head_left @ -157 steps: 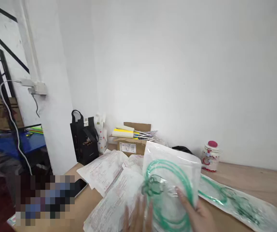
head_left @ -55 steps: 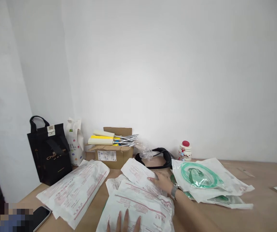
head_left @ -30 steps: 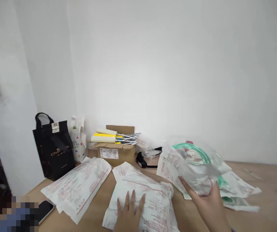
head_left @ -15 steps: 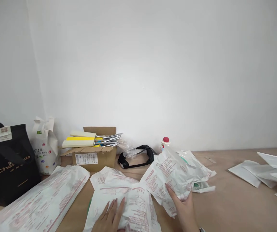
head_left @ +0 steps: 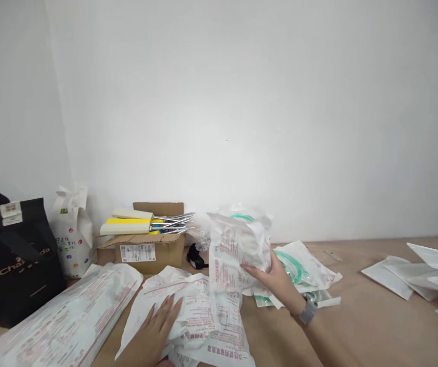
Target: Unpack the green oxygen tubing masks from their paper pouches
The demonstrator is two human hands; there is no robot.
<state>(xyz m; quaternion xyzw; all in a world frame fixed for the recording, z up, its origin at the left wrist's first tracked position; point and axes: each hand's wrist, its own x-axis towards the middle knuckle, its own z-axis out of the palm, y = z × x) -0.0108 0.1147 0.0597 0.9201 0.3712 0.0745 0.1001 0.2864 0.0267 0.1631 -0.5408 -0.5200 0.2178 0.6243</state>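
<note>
My right hand [head_left: 263, 272] is closed on a white printed pouch [head_left: 228, 250], held upright above the table; green tubing shows through its clear back. Fingers spread, my left hand [head_left: 154, 326] lies flat on a pile of similar pouches [head_left: 196, 306] with red print, in front of me. To the right of the held pouch, another pouch [head_left: 299, 265] lies clear side up, with coiled green tubing inside. Part of a black strap-like object [head_left: 195, 256] shows behind the held pouch, which hides the rest of it.
A long white package [head_left: 62, 316] lies at left, beside a black bag [head_left: 12, 265] and a white paper bag [head_left: 76, 234]. Behind stands a cardboard box [head_left: 165, 252] with cream- and yellow-handled metal tools [head_left: 131, 228]. Flat white packets [head_left: 413, 272] lie at far right.
My right hand has lifted its pouch and moved it left and up, uncovering the pouch with green tubing. My left hand has slid slightly left, shifting the top pouch under it.
</note>
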